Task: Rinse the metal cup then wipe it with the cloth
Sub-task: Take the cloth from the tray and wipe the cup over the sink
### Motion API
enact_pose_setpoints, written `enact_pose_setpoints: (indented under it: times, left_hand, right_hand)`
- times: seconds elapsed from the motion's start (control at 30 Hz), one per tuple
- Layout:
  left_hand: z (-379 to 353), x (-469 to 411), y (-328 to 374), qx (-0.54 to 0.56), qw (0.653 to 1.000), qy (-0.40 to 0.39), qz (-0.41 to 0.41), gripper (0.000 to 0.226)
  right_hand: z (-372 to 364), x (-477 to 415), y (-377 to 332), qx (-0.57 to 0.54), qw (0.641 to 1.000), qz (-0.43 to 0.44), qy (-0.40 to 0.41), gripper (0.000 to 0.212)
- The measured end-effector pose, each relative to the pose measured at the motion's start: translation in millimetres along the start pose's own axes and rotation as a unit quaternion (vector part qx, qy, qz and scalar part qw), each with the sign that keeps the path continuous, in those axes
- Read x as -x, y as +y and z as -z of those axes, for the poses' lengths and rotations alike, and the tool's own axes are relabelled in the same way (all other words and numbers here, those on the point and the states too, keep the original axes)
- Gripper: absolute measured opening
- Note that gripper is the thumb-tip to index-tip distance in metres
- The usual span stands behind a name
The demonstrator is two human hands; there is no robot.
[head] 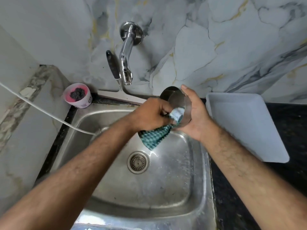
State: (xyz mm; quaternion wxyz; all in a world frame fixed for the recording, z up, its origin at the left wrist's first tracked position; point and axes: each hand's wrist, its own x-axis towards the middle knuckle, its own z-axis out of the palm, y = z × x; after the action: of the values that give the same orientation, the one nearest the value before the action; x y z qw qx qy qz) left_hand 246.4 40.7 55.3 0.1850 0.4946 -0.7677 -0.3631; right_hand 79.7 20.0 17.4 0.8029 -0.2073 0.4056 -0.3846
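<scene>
The metal cup (178, 103) is held on its side above the back of the steel sink (116, 188), its mouth turned toward me. My right hand (197, 113) wraps around its right side and grips it. My left hand (149, 114) is closed on a teal checked cloth (154, 136) and presses part of it into the cup's mouth; the rest of the cloth hangs down below the hand. The cup's far end is dark and partly hidden by my fingers.
A chrome tap (126, 63) juts from the marble wall, with no water running. A squeegee (116, 80) leans behind the sink. A pink tub with a scrubber (78, 95) sits at the back left. A white tray (245, 125) lies on the black counter (290, 130) at right. A white cord (41, 108) crosses the left.
</scene>
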Motion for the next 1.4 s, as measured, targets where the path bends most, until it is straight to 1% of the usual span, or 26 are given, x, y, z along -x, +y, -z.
enact_pose_setpoints:
  times: [0.07, 0.13, 0.2, 0.23, 0.3, 0.37, 0.4, 0.43, 0.47, 0.5, 0.53, 0.6, 0.63, 0.7, 0.77, 0.83, 0.87, 0.93, 1.0, 1.03, 1.1, 1.17, 1.2, 1.27, 1.33, 1.4]
  left_hand:
    - [2, -7, 8, 0.088, 0.984, 0.154, 0.000, 0.016]
    - [-3, -12, 11, -0.094, 0.956, 0.278, -0.018, 0.006]
    - [-12, -9, 8, -0.338, 0.909, 0.244, -0.003, 0.016]
    - [-15, -7, 6, -0.376, 0.904, 0.201, 0.021, 0.019]
    - [-16, -3, 4, -0.301, 0.948, 0.094, 0.027, 0.018]
    - [-9, -1, 11, -0.084, 0.996, 0.006, 0.006, 0.009]
    - [-7, -4, 14, 0.049, 0.999, 0.024, 0.006, 0.005]
    - [-7, -9, 15, 0.130, 0.986, 0.099, 0.017, 0.015]
    - [-7, -16, 17, 0.132, 0.972, 0.192, 0.016, 0.019]
    - [-10, -21, 18, 0.036, 0.961, 0.272, 0.009, 0.016]
    - [-14, -24, 16, -0.114, 0.947, 0.300, 0.003, 0.013]
    - [-23, -22, 11, -0.326, 0.913, 0.243, 0.026, 0.016]
    - [-24, -20, 10, -0.344, 0.917, 0.194, 0.051, 0.017]
    - [-21, -16, 8, -0.249, 0.965, 0.067, 0.051, 0.019]
    - [-13, -13, 14, -0.033, 0.999, -0.028, 0.000, 0.007]
    - [-8, -21, 14, 0.180, 0.982, 0.051, -0.008, 0.011]
    - [-5, -26, 16, 0.188, 0.974, 0.126, 0.000, 0.015]
    - [-11, -32, 13, -0.042, 0.966, 0.254, 0.003, 0.011]
    - [-22, -29, 9, -0.281, 0.936, 0.210, 0.005, 0.016]
    - [-24, -27, 9, -0.307, 0.939, 0.154, 0.022, 0.015]
    - [-16, -21, 10, -0.222, 0.975, 0.024, 0.017, 0.012]
    - [-6, -20, 13, -0.007, 0.999, -0.050, 0.005, 0.024]
    - [-5, -21, 16, 0.121, 0.992, -0.027, 0.014, 0.018]
    - [-7, -26, 23, 0.287, 0.948, 0.125, 0.054, 0.003]
    - [-12, -22, 18, 0.336, 0.896, 0.274, 0.095, 0.007]
    - [-13, -11, 8, 0.361, 0.865, 0.333, 0.105, 0.013]
  right_hand:
    - [-5, 2, 10, -0.018, 1.000, -0.001, -0.008, 0.053]
    - [-11, 4, 14, -0.027, 1.000, -0.002, 0.000, 0.057]
    - [-14, 8, 7, 0.005, 1.000, 0.005, 0.017, 0.054]
    - [-12, 9, 1, 0.025, 0.999, 0.012, 0.020, 0.048]
    - [-4, 10, -9, 0.043, 0.998, 0.030, 0.021, 0.036]
    - [2, 11, -9, 0.023, 0.999, 0.025, 0.013, 0.040]
    - [2, 10, -5, 0.017, 1.000, 0.022, 0.009, 0.047]
    - [1, 11, 0, 0.006, 1.000, 0.019, 0.002, 0.052]
    - [-1, 10, 4, -0.010, 1.000, 0.016, -0.002, 0.054]
    - [-3, 8, 6, -0.024, 1.000, 0.013, -0.003, 0.053]
    - [-5, 7, 6, -0.024, 1.000, 0.013, 0.002, 0.051]
    - [-4, 7, -2, 0.018, 0.999, 0.020, 0.027, 0.047]
    - [-1, 7, -7, 0.036, 0.998, 0.027, 0.037, 0.044]
    - [8, 6, -11, 0.048, 0.997, 0.037, 0.050, 0.036]
    - [13, 8, -6, 0.039, 0.998, 0.019, 0.045, 0.042]
    - [11, 9, 4, 0.006, 0.999, 0.006, 0.031, 0.060]
    - [8, 9, 6, -0.014, 0.999, 0.004, 0.029, 0.062]
    - [2, 9, 3, -0.017, 0.999, 0.003, 0.039, 0.055]
    - [3, 10, -7, 0.033, 0.998, 0.012, 0.046, 0.046]
    - [7, 10, -13, 0.055, 0.997, 0.018, 0.054, 0.044]
    - [14, 10, -16, 0.065, 0.995, 0.025, 0.065, 0.041]
    - [12, 12, -9, 0.035, 0.997, 0.016, 0.065, 0.052]
    - [8, 12, -3, 0.016, 0.998, 0.014, 0.062, 0.060]
    - [-4, 12, 1, -0.024, 0.997, 0.043, 0.057, 0.062]
    - [-12, 10, -3, -0.096, 0.988, 0.082, 0.088, 0.060]
    - [-12, 12, -10, -0.152, 0.974, 0.103, 0.132, 0.064]
